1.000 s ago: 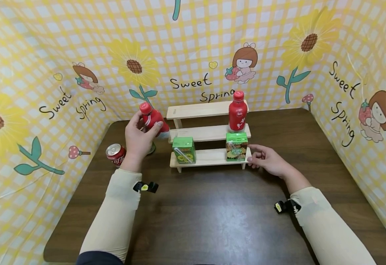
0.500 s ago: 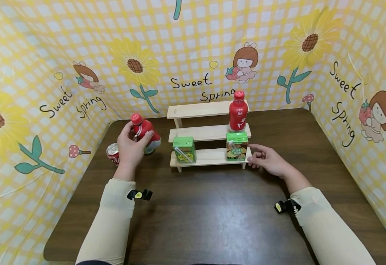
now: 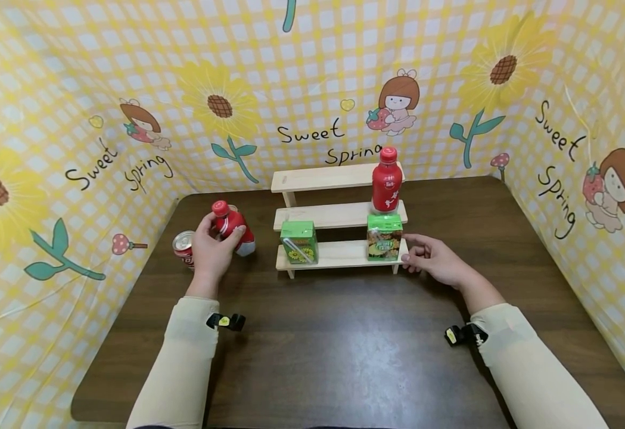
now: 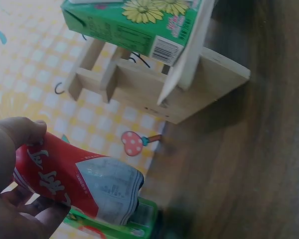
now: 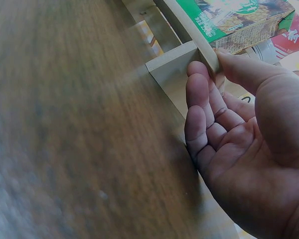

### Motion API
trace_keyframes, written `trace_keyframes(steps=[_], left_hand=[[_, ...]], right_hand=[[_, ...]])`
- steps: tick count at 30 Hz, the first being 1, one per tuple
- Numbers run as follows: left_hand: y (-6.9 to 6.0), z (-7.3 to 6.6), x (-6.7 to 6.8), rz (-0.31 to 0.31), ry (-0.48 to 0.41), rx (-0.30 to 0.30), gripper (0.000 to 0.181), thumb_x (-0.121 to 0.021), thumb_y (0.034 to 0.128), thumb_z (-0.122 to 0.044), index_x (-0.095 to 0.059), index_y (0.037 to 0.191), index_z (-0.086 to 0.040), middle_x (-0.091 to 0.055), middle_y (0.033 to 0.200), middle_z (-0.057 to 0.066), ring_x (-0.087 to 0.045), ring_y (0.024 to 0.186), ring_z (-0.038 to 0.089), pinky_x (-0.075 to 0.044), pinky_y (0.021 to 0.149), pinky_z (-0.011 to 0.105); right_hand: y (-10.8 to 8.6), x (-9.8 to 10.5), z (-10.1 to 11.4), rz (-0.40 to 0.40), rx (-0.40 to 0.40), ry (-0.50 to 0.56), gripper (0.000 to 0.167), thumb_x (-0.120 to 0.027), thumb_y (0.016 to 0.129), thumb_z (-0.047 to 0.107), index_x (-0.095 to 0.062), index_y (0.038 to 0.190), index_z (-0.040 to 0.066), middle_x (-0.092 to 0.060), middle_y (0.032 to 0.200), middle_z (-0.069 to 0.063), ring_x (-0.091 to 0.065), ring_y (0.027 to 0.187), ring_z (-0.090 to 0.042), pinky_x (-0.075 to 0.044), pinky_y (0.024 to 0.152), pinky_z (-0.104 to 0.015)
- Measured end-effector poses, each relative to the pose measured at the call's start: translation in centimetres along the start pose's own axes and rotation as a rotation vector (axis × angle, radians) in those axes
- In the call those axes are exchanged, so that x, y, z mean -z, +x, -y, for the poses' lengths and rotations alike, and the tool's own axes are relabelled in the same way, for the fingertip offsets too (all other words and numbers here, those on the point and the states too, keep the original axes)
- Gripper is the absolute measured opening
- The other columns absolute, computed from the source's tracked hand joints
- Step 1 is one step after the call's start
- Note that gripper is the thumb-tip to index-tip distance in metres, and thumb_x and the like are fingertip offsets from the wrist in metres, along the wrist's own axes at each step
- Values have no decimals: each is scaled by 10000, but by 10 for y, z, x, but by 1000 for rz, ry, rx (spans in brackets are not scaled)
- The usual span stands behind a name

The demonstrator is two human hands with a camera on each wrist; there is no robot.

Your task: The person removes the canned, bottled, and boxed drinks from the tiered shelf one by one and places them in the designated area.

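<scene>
The left grip (image 3: 212,254) holds a tilted, round-shouldered red bottle (image 3: 231,223); the right grip (image 3: 434,260) pinches a three-tiered, flat-planked wooden rack (image 3: 341,254).

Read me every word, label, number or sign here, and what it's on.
"Sweet Spring": three times, on the yellow-and-white checked backdrop.
Too small or blurred to read:
White characters: red bottle with white base in the left hand.
White characters: red bottle on the wooden rack.
Barcode and print: green carton with yellow flowers.
Print: green-and-brown carton.
Lettering: red-and-silver metal can, partly hidden.
Label: green container behind the held bottle.
</scene>
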State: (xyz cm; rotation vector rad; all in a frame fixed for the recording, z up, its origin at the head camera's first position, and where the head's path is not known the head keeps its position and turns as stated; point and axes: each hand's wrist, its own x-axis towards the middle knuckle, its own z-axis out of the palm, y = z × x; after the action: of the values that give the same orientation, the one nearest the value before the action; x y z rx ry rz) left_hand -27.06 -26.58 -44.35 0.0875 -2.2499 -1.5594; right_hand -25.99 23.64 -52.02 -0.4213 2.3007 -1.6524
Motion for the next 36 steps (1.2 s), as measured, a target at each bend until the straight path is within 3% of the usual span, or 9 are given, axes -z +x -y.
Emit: trace_keyframes(steps=[11,22,30,36], left_hand=[[-7,27,-2,-32,42,15,596,-869,886,-213,-603,1393,-49,-646,1313,120,-611,1181,216,-496,1012,287],[-18,36,-2,-33,29,44,563,-869,881,-186,-602,1356,-47,-671,1245,121,-638,1092,174,-505,915,197],[-24,42,-6,-61,26,18,570,-893,851,-164,-619,1340,-59,-678,1227,114,-641,1077,197,-499,886,190],[-27,49,-12,-82,22,-7,643,-879,870,-160,-563,1418,-42,-650,1299,146,-641,1132,222,-507,888,189]], right_hand=[[-1,-2,-3,-6,12,1,629,-684,1044,188,-394,1575,15,-725,954,-165,-685,841,-307,-545,620,-344],[0,-2,-2,0,6,1,638,-685,1044,206,-390,1579,23,-726,963,-159,-688,843,-288,-546,622,-342],[0,-1,-2,3,10,-5,644,-683,1046,204,-382,1584,17,-720,960,-163,-689,848,-290,-543,624,-341],[-1,0,-1,0,16,-10,631,-674,1050,192,-387,1581,6,-700,942,-196,-689,845,-285,-535,620,-338]])
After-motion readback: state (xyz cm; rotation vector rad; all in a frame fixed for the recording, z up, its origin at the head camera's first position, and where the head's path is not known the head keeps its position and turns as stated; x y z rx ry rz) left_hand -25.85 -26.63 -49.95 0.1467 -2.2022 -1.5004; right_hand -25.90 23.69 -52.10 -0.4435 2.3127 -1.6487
